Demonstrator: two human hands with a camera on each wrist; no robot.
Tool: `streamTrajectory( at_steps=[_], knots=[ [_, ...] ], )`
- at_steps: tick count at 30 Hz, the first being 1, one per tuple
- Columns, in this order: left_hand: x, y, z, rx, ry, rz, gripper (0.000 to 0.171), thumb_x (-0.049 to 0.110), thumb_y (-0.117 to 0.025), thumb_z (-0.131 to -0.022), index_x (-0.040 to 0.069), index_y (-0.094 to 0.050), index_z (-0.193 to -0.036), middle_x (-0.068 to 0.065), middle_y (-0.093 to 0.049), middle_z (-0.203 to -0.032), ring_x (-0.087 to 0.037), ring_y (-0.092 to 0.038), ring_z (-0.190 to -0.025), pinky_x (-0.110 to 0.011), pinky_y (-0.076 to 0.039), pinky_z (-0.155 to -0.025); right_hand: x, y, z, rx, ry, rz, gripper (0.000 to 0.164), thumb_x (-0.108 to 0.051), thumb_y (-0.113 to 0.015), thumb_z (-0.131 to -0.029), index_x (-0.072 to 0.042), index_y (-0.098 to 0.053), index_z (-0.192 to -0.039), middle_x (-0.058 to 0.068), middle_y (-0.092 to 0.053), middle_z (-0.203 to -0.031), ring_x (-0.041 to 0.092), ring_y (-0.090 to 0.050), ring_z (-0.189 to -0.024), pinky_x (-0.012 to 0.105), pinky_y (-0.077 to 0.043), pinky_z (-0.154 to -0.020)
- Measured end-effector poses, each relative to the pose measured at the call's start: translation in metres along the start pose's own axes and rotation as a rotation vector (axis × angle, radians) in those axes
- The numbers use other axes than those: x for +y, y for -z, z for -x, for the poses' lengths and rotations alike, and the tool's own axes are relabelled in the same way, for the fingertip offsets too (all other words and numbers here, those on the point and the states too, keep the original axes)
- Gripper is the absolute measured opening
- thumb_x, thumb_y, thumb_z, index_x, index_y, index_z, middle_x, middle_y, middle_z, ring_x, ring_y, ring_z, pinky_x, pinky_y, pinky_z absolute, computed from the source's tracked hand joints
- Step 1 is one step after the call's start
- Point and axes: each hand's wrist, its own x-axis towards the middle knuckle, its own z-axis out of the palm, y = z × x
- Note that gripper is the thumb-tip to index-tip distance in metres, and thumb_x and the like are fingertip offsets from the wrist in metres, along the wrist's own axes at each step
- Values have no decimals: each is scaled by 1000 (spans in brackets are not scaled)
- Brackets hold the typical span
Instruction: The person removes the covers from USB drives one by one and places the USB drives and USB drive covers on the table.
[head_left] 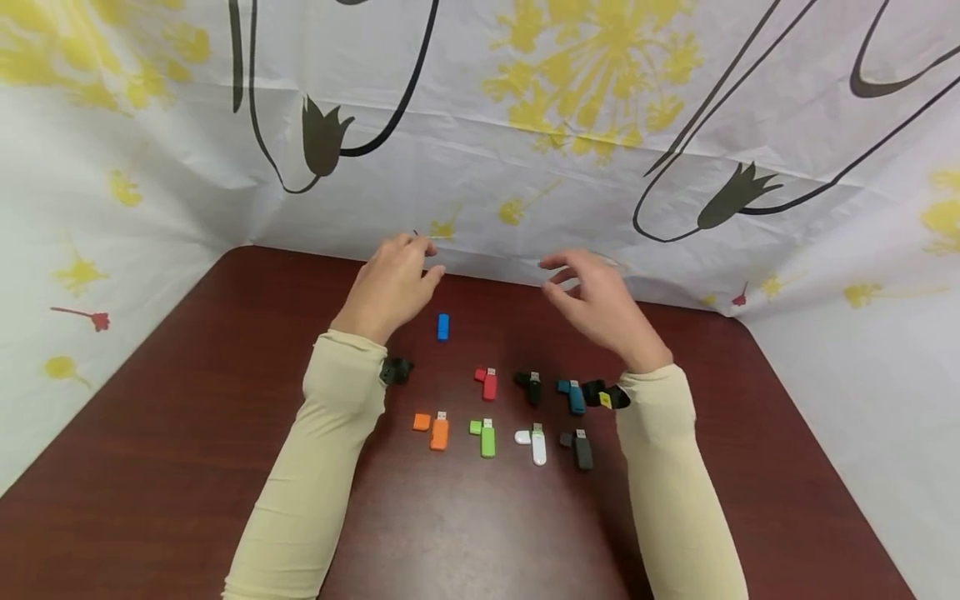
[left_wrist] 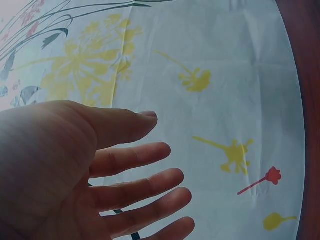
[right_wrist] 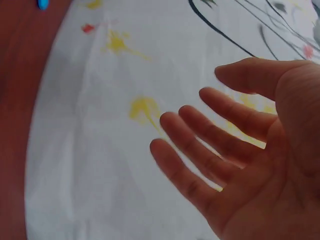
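Note:
Over the far part of the table my left hand [head_left: 392, 285] is raised, fingers apart and holding nothing. My right hand [head_left: 600, 307] hovers to the right of it, fingers relaxed and also free of any object. Nearest the left hand lies a blue USB stick [head_left: 443, 327] with its cap on. Closer to me are uncapped USB sticks, each beside its cap: red [head_left: 490, 385], black [head_left: 534, 389] and teal [head_left: 576, 398] in one row. Orange [head_left: 438, 433], green [head_left: 487, 439], white [head_left: 538, 447] and dark grey [head_left: 583, 451] sticks form the front row.
The dark reddish-brown table [head_left: 465, 533] is bordered at the back and sides by a white cloth [head_left: 450, 167] with yellow and grey flower prints. Black straps with small devices sit at both wrists, over beige sleeves [head_left: 300, 483].

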Motion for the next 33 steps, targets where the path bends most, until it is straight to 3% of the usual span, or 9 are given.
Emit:
streamTrajectory(
  at_steps=[10, 15, 21, 26, 33],
  knots=[
    [8, -2, 1, 17, -9, -25, 41, 32, -61, -112, 6, -62, -144, -17, -60, -143, -35, -58, -129, -52, -57, -104, -6, -60, -71, -308, 159, 125, 31, -9, -65, -107, -1, -66, -137, 17, -67, -139, 33, -66, -124, 51, -56, -107],
    [7, -4, 0, 18, -8, -19, 41, 32, -61, -112, 6, -62, -144, -18, -60, -145, -36, -58, -131, -53, -56, -106, -4, -92, -86, -453, 220, 221, 34, -1, -65, -104, -4, -67, -138, 17, -62, -146, 34, -58, -139, 49, -51, -116],
    [6, -3, 0, 15, -9, -14, 40, 32, -60, -113, 7, -62, -144, -18, -59, -145, -37, -57, -133, -55, -57, -105, -9, -115, -97, -557, 300, 321, 48, 5, -61, -104, -9, -63, -149, 12, -56, -159, 30, -49, -152, 47, -45, -124],
    [6, -2, 0, 10, -5, -18, 40, 32, -59, -113, 7, -63, -143, -18, -59, -144, -37, -57, -133, -54, -57, -103, -13, -131, -98, -604, 304, 378, 45, 5, -56, -106, -13, -66, -146, 10, -58, -157, 29, -53, -148, 45, -48, -121],
    [8, -5, -1, 2, -12, -22, 40, 33, -59, -113, 7, -63, -144, -17, -59, -144, -36, -56, -134, -53, -57, -105, -5, -139, -88, -513, 280, 376, 26, 0, -65, -106, -11, -72, -128, 9, -67, -131, 29, -63, -128, 43, -55, -110]
  ],
)
